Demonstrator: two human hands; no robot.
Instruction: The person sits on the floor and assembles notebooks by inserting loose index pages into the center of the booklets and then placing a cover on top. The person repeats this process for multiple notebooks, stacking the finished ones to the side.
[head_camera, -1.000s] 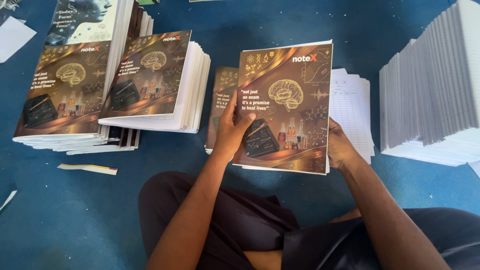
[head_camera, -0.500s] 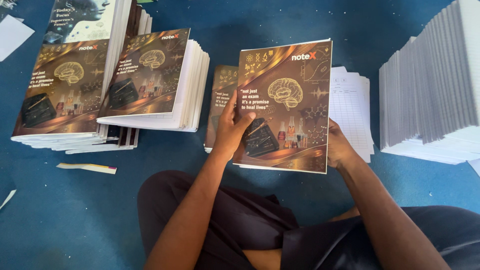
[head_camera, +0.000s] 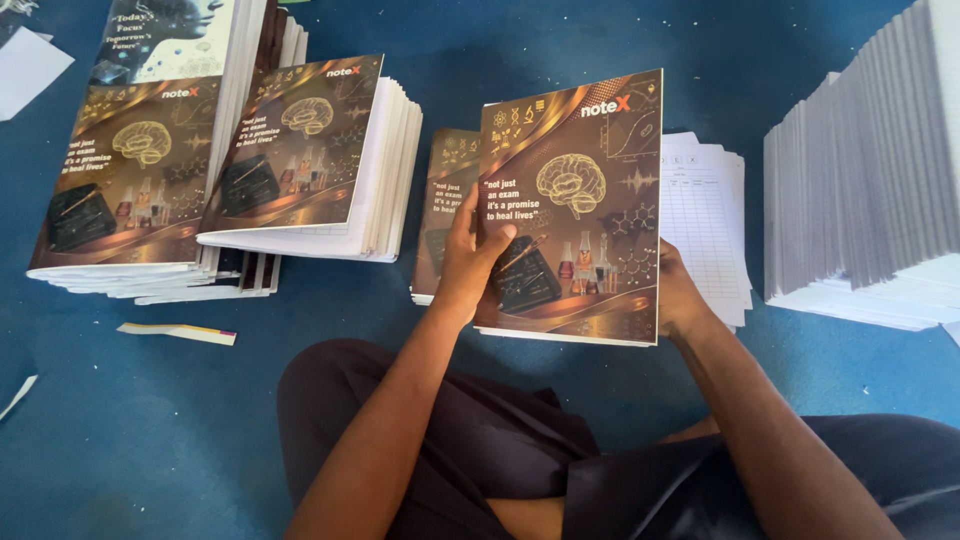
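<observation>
Both hands (head_camera: 480, 262) gripping brown notebook (head_camera: 585, 190), upright, spine left, cover facing up

Notebook (head_camera: 585, 200): brown-gold glossy cover, brain picture, closed.
Pose: tilted up, cover facing the camera.
Place: above the blue floor's middle.

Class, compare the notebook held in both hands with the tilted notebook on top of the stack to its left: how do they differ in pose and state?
The held notebook is gripped by the left hand and right hand; the tilted notebook lies untouched. The held notebook is raised above the loose sheets; the tilted notebook rests on a stack. The held one shows mostly its cover; the tilted one also shows its thick white page edge. Both share the same brown brain-picture cover.
</observation>
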